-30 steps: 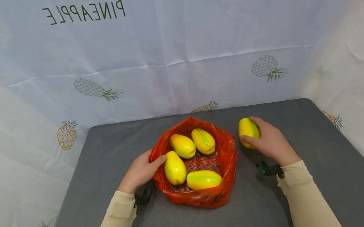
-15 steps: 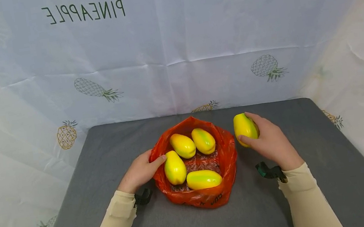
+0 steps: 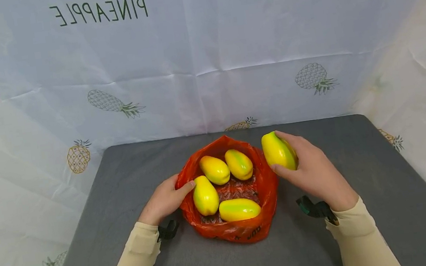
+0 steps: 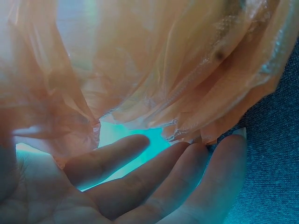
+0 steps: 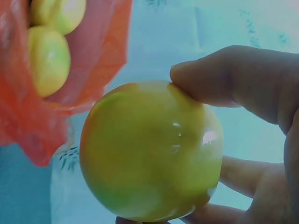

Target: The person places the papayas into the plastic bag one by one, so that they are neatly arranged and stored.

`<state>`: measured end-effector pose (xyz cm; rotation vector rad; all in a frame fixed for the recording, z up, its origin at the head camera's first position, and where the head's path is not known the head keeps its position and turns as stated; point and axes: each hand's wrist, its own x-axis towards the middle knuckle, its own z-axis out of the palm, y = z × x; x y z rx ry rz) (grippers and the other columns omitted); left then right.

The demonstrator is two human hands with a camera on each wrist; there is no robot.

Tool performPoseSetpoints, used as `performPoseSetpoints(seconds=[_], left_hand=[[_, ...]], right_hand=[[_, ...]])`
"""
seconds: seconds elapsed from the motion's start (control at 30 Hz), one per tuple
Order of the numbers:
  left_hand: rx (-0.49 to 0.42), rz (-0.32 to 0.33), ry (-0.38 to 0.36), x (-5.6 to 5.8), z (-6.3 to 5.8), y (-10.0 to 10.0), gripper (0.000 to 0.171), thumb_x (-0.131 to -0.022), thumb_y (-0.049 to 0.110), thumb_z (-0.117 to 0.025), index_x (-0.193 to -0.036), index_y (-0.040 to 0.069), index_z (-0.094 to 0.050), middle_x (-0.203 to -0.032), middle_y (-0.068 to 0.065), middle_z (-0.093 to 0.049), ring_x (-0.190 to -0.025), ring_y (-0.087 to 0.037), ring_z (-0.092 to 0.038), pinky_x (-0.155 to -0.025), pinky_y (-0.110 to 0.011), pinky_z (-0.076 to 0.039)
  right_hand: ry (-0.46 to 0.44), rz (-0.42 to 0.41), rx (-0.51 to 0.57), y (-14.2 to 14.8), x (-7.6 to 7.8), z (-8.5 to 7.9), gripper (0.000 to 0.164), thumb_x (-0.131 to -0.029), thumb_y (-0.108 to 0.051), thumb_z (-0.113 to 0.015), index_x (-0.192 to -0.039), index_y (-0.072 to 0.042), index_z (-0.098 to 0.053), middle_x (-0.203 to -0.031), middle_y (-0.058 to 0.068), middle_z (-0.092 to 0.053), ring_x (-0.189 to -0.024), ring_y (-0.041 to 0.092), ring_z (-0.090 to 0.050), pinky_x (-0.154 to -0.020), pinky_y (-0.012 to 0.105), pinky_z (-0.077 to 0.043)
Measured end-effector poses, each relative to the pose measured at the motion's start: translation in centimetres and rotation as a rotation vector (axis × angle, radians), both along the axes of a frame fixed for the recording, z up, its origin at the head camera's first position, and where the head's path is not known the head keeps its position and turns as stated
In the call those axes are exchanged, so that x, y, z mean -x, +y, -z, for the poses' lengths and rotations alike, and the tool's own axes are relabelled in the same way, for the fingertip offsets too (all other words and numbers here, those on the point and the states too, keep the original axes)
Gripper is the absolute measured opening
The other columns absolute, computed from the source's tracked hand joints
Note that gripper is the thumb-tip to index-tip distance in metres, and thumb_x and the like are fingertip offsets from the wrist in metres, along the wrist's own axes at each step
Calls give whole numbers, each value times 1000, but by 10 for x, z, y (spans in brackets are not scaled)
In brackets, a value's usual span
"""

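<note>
A red plastic bag (image 3: 266, 189) stands wide-mouthed on the table, with several yellow-green papayas inside, one of them lying sideways (image 3: 239, 209) near the front. My left hand (image 3: 164, 201) holds the bag's left rim, thumb over the edge and fingers outside. In the left wrist view those fingers (image 4: 187, 172) lie against the thin plastic; the thumb is mostly hidden there. My right hand (image 3: 317, 171) grips another papaya (image 3: 278, 151) beside the bag's right rim. In the right wrist view thumb and fingers go round this papaya (image 5: 149, 154).
The grey table (image 3: 230, 265) extends on both sides of the bag. Behind it hangs a white cloth (image 3: 193, 41) printed with pineapples. Dark straps, such as the one on the right wrist (image 3: 315, 208), sit at the cuffs.
My right hand has lifted the papaya from the table and carried it left, up to the bag's right rim. My left hand and the bag have stayed in place.
</note>
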<state>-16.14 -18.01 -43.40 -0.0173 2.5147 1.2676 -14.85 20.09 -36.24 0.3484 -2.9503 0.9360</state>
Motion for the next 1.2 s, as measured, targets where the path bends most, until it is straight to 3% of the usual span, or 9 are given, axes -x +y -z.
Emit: performPoseSetpoints(seconds=[0.27,0.73,1.2], left_hand=[[7,-5,-4,1,-1,0,50,-107,47,-64,-139,9,-63,-103,-7,-74,-82,-18,-71,-78,-32,-60],[11,1,-6,1,0,0,51,-106,50,-64,-137,10,-64,-99,-7,-74,-80,-18,-70,-76,-32,-59],[7,15,-1,1,-1,0,51,-106,49,-64,-138,9,-64,-100,-7,-74,-82,-18,-70,-77,-31,-59]], right_hand=[[36,-91,21,-16,-8,-3,79,-100,-38,-77,-168,-24,-38,-161,10,-51,-121,30,-60,-95,52,-58],[24,-227,14,-42,-7,19,81,-95,-32,-81,-166,-27,-42,-159,0,-53,-124,22,-60,-100,47,-56],[-64,-309,-19,-52,-1,34,78,-94,-27,-82,-163,-22,-47,-163,6,-52,-140,29,-56,-112,54,-52]])
